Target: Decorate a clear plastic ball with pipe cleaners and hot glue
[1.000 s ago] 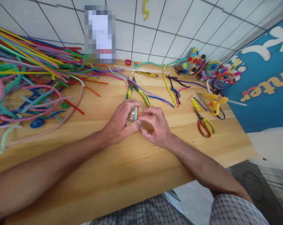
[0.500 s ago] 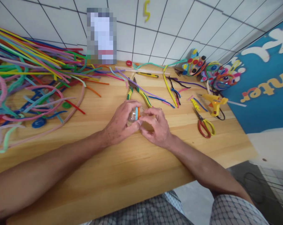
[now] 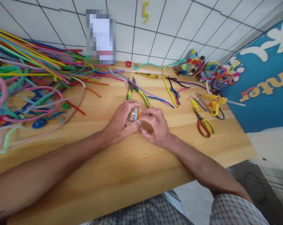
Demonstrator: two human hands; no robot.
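Between my two hands is a small clear plastic ball (image 3: 132, 116), ringed by a light blue pipe cleaner (image 3: 136, 113) with an orange pipe cleaner (image 3: 138, 113) beside it. My left hand (image 3: 122, 122) is closed around the ball's left side, thumb below and fingers over the top. The fingers of my right hand (image 3: 156, 126) are pinched at the ball's right side by the orange band; that side of the ball is partly hidden. Just beyond my hands lie pliers (image 3: 144, 95) with green and yellow handles, a purple pipe cleaner across them.
Many coloured pipe cleaners (image 3: 38, 62) are heaped at the left. Scissors (image 3: 204, 125) and a yellow glue gun (image 3: 213, 101) lie at the right, with decorated balls (image 3: 193, 64) behind. A yellow cutter (image 3: 147, 75) rests near the tiled wall (image 3: 179, 31).
Both hands hold nearly the same pose around the ball. The whole view has shifted very slightly; nothing was let go or picked up.
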